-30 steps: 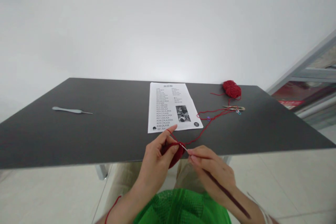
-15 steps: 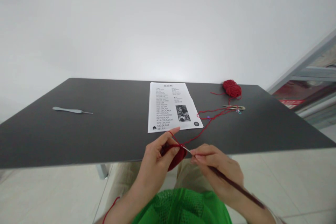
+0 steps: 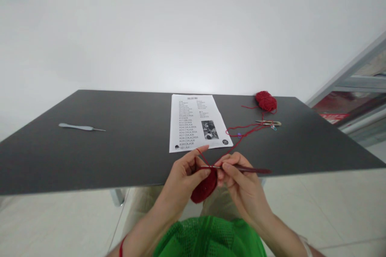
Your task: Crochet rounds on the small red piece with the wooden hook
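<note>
My left hand (image 3: 187, 172) pinches a rounded red crochet piece (image 3: 205, 188) at its top edge, thumb in front. Its forefinger is stretched out with red yarn (image 3: 202, 154) looped over it. Closed around a crochet hook (image 3: 251, 169) with a dark red-brown handle is my right hand (image 3: 239, 178). The hook lies nearly level, its metal tip at the upper edge of the crochet piece near my left thumb. A strand runs from the work across the table to a red yarn ball (image 3: 265, 101) at the back right.
Printed pattern sheets (image 3: 196, 124) lie mid-table. Small gold scissors (image 3: 271, 123), a blue stitch marker (image 3: 274, 127) and a purple marker (image 3: 239, 135) are at the right. A pale-handled hook (image 3: 80, 127) rests left on the dark table (image 3: 135, 140). Green mesh fabric (image 3: 209, 237) covers my lap.
The hook has swung from a steep slant to nearly level as my right hand turned and moved closer to my left. More of the crochet piece now shows below my left thumb.
</note>
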Action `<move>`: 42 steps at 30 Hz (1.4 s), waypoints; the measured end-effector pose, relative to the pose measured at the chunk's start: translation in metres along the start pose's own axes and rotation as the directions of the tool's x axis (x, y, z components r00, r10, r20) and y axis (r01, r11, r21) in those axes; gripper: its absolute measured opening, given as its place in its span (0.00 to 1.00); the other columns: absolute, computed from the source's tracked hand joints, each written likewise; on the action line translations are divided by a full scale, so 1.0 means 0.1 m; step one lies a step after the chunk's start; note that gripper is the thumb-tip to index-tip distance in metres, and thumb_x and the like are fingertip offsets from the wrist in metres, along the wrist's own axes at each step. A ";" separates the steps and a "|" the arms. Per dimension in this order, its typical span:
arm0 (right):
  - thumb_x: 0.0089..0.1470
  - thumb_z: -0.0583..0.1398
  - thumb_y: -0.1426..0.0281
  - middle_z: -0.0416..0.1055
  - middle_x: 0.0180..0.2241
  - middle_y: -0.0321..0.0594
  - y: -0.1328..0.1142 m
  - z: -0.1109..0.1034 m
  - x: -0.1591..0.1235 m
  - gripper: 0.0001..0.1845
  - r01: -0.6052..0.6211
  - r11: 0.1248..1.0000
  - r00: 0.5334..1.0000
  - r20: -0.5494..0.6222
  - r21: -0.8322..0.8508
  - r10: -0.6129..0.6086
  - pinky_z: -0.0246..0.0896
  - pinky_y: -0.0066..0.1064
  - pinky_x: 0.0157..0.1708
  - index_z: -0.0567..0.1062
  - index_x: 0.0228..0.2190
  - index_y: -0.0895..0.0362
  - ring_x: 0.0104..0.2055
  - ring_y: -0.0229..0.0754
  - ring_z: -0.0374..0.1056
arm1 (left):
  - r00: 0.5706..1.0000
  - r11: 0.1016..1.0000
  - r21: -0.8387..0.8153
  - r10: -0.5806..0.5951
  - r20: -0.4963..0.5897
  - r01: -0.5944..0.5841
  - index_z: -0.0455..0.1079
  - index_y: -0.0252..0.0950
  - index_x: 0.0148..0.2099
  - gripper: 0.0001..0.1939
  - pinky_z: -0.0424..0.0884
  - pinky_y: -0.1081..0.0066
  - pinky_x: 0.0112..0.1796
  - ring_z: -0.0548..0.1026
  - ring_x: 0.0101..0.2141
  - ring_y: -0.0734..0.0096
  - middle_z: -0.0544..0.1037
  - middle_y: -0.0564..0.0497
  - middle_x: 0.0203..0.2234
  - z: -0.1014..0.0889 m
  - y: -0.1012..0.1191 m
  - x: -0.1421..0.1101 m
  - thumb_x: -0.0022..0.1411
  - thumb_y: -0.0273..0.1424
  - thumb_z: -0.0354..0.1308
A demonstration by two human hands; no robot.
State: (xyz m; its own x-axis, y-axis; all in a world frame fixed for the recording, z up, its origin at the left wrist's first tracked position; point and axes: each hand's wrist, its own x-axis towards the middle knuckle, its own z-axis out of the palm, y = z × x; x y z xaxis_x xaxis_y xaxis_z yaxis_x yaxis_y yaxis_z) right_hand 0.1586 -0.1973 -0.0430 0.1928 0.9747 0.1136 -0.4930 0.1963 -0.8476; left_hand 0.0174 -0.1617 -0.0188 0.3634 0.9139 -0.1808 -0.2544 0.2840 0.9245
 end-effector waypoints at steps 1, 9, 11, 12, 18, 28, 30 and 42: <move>0.55 0.64 0.73 0.75 0.31 0.34 0.05 -0.03 -0.02 0.04 0.111 0.986 0.994 0.018 -0.121 -0.109 0.71 0.22 0.24 0.74 0.28 0.53 0.25 0.32 0.70 | 1.000 0.999 -0.028 -0.016 -0.012 0.016 0.71 0.33 0.53 0.27 0.63 0.75 0.29 0.69 0.25 0.77 0.71 0.58 0.22 0.01 -0.01 0.00 0.49 0.25 0.66; 0.56 0.62 0.74 0.79 0.36 0.41 0.17 -0.27 -0.01 0.10 0.670 0.497 0.742 0.476 -0.551 -0.473 0.75 0.34 0.30 0.78 0.39 0.48 0.33 0.42 0.75 | 0.984 0.947 -0.270 -0.177 0.019 0.175 0.76 0.33 0.47 0.25 0.59 0.79 0.25 0.66 0.22 0.82 0.71 0.58 0.21 0.02 -0.03 0.03 0.43 0.24 0.70; 0.56 0.61 0.76 0.79 0.36 0.40 0.15 -0.22 0.04 0.10 0.665 0.568 0.747 0.419 -0.485 -0.517 0.75 0.34 0.31 0.78 0.37 0.48 0.34 0.42 0.75 | 0.969 0.922 -0.300 -0.235 0.070 0.245 0.77 0.33 0.45 0.24 0.60 0.80 0.26 0.67 0.22 0.82 0.72 0.56 0.21 -0.02 0.00 0.04 0.41 0.23 0.70; 0.56 0.61 0.77 0.79 0.35 0.39 0.13 -0.19 0.05 0.10 0.621 0.655 0.784 0.356 -0.431 -0.509 0.74 0.32 0.30 0.78 0.36 0.49 0.32 0.40 0.75 | 0.964 0.915 -0.304 -0.253 0.084 0.267 0.77 0.34 0.45 0.25 0.61 0.80 0.26 0.68 0.22 0.82 0.73 0.56 0.22 -0.04 0.02 0.05 0.41 0.23 0.70; 0.55 0.62 0.79 0.78 0.34 0.38 -0.05 -0.19 0.07 0.12 0.425 0.875 0.890 0.281 -0.232 -0.358 0.72 0.29 0.22 0.80 0.35 0.49 0.25 0.37 0.74 | 0.958 0.926 -0.254 -0.256 0.128 0.281 0.78 0.33 0.44 0.23 0.60 0.81 0.25 0.66 0.21 0.83 0.71 0.56 0.22 -0.13 0.13 0.07 0.41 0.21 0.69; 0.54 0.61 0.83 0.80 0.35 0.41 -0.34 -0.26 0.05 0.17 0.525 0.788 0.796 0.513 -0.323 -0.320 0.74 0.35 0.28 0.80 0.38 0.49 0.31 0.42 0.76 | 0.914 0.917 -0.153 -0.326 0.243 0.368 0.80 0.34 0.41 0.20 0.63 0.80 0.26 0.68 0.23 0.80 0.73 0.54 0.24 -0.20 0.24 0.05 0.41 0.20 0.68; 0.55 0.62 0.80 0.80 0.33 0.42 -0.38 -0.25 0.07 0.14 0.492 0.811 0.803 0.524 -0.315 -0.284 0.74 0.35 0.28 0.80 0.37 0.50 0.31 0.42 0.76 | 0.903 0.915 -0.131 -0.338 0.267 0.381 0.80 0.34 0.41 0.20 0.63 0.79 0.25 0.68 0.23 0.80 0.75 0.53 0.26 -0.21 0.25 0.05 0.41 0.20 0.67; 0.53 0.64 0.80 0.80 0.33 0.42 -0.56 -0.26 0.14 0.11 0.331 0.896 0.823 0.555 -0.297 -0.120 0.75 0.33 0.27 0.81 0.33 0.52 0.28 0.40 0.77 | 0.801 0.893 0.028 -0.415 0.432 0.448 0.79 0.33 0.43 0.21 0.60 0.79 0.24 0.68 0.23 0.80 0.75 0.54 0.25 -0.29 0.29 0.15 0.42 0.21 0.65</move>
State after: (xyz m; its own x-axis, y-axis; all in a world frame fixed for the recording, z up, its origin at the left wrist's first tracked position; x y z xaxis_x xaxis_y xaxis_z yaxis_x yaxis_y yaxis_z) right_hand 0.2112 -0.1972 -0.0076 -0.2526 0.8384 0.4830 -0.1262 0.4664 -0.8755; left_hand -0.0106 -0.1312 -0.0045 0.7837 0.4886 -0.3835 -0.0393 0.6553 0.7544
